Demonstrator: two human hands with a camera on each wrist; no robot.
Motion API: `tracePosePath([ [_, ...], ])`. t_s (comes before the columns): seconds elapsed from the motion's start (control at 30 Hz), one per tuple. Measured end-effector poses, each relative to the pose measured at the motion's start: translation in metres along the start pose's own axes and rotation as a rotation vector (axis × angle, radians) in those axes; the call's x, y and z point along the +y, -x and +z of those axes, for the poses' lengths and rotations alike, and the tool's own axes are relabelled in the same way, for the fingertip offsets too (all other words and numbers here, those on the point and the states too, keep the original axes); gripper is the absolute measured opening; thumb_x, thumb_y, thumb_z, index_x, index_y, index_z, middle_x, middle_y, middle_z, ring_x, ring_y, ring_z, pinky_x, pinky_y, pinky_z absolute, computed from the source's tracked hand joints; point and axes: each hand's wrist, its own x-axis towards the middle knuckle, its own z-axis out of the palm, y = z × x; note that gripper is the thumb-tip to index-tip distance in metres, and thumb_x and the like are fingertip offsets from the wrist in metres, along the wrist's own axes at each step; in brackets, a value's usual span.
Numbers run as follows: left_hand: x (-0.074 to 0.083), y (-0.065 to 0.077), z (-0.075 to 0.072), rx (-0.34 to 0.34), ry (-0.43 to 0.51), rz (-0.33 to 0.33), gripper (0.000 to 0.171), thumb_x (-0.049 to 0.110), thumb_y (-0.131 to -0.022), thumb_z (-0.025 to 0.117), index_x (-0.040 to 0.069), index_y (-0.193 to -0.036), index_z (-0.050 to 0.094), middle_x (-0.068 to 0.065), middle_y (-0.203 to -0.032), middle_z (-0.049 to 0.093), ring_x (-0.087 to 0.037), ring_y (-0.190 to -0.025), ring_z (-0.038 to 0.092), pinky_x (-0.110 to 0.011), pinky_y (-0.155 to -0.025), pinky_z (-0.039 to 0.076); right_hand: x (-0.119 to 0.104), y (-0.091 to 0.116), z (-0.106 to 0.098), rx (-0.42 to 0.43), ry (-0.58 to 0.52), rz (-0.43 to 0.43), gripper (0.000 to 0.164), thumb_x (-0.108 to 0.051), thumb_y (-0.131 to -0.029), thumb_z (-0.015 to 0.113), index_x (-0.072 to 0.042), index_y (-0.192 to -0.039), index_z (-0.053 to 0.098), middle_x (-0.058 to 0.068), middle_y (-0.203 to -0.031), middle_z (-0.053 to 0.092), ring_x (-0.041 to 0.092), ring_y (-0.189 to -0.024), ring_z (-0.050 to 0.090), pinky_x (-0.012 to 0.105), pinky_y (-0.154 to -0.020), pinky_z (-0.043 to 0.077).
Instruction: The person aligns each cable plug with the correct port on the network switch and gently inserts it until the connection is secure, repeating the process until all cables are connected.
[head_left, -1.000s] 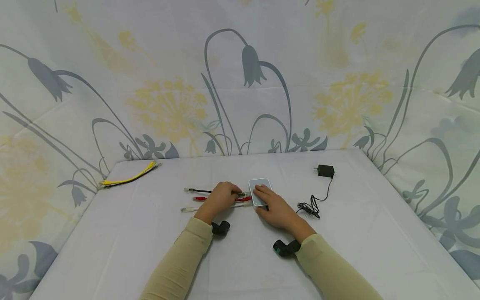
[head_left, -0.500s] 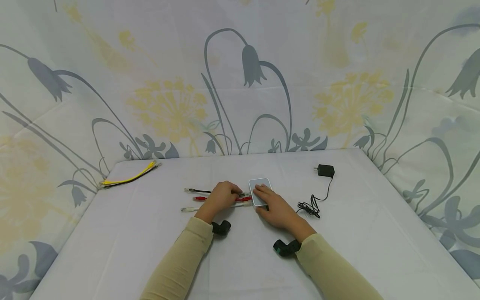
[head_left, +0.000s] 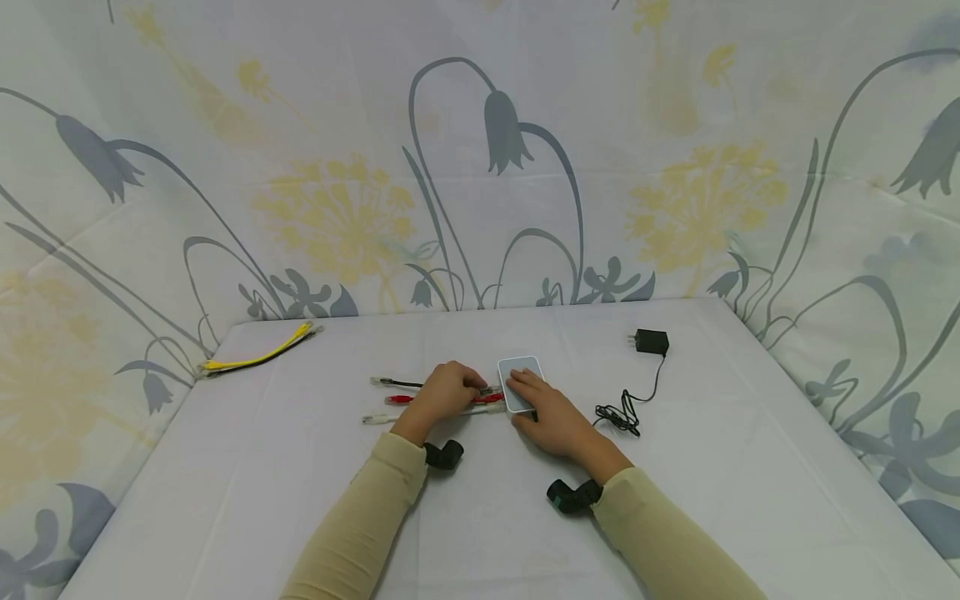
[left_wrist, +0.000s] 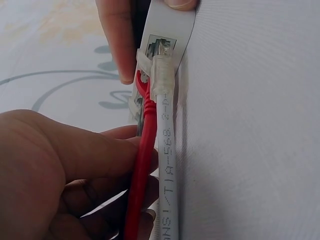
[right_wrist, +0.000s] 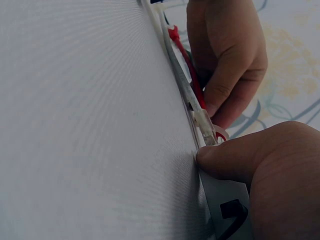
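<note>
My right hand (head_left: 551, 417) holds a small white network switch (head_left: 531, 362), fingers laid over its top and thumb against its near side. At the left side of the switch, my left hand (head_left: 445, 393) pinches a black network cable (head_left: 407, 383) close behind its clear plug (left_wrist: 134, 106), which is right at a socket. The hand partly covers that cable. A red network cable (left_wrist: 145, 145) and a white network cable (left_wrist: 167, 150) run beside it, their plugs in sockets of the switch. In the right wrist view, my thumb presses close to the white cable's plug (right_wrist: 206, 126).
A yellow cable (head_left: 258, 357) and another black cable (head_left: 262, 360) lie together at the back left of the white-covered table (head_left: 495, 533). At the right is a black power adapter (head_left: 651, 341); its coiled cord (head_left: 618, 417) leads toward the switch. Patterned cloth (head_left: 465, 208) hangs behind.
The black cable's free end has shifted slightly to the right, and the red cable's free end slightly nearer. My left hand has moved very little; the right hand and switch stay put.
</note>
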Motion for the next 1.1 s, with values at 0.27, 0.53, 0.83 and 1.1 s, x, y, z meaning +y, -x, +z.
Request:
tracePosePath([
  [0.27, -0.0001, -0.0015, 0.0025, -0.001, 0.010, 0.007, 0.019, 0.007, -0.089, 0.063, 0.009, -0.102, 0.076, -0.004, -0.098, 0.074, -0.020, -0.095, 0.067, -0.038, -0.086, 0.053, -0.0003, -0.0009, 0.0002, 0.007, 0.008, -0.002, 0.059, -0.024, -0.094, 0.062, -0.010, -0.147, 0.042, 0.005, -0.156, 0.035, 0.028, -0.148, 0.025, 0.052, -0.115, 0.029],
  [0.53, 0.0013, -0.0009, 0.0035, -0.001, 0.019, 0.000, 0.018, 0.007, -0.089, 0.063, 0.008, -0.102, 0.076, -0.005, -0.098, 0.074, -0.020, -0.095, 0.066, -0.038, -0.085, 0.053, -0.0011, -0.0010, -0.0003, 0.006, 0.002, 0.002, 0.058, -0.023, -0.094, 0.062, -0.009, -0.147, 0.042, 0.006, -0.157, 0.034, 0.028, -0.148, 0.024, 0.052, -0.115, 0.028],
  [0.83, 0.0047, 0.0002, 0.0030, 0.011, 0.035, -0.007, 0.018, 0.007, -0.089, 0.063, 0.008, -0.102, 0.076, -0.005, -0.099, 0.074, -0.021, -0.097, 0.066, -0.038, -0.087, 0.053, -0.0007, -0.0013, 0.0001, 0.020, -0.014, 0.001, 0.057, -0.022, -0.094, 0.062, -0.008, -0.146, 0.043, 0.005, -0.156, 0.035, 0.028, -0.148, 0.024, 0.054, -0.114, 0.028],
  [1.1, 0.0022, -0.0016, 0.0050, -0.001, 0.022, 0.009, 0.020, 0.005, -0.089, 0.061, 0.007, -0.103, 0.075, -0.007, -0.100, 0.074, -0.021, -0.096, 0.066, -0.038, -0.085, 0.053, -0.0018, -0.0011, 0.0022, 0.028, -0.037, 0.009, 0.057, -0.021, -0.093, 0.062, -0.008, -0.145, 0.044, 0.006, -0.156, 0.036, 0.028, -0.148, 0.025, 0.054, -0.114, 0.028],
])
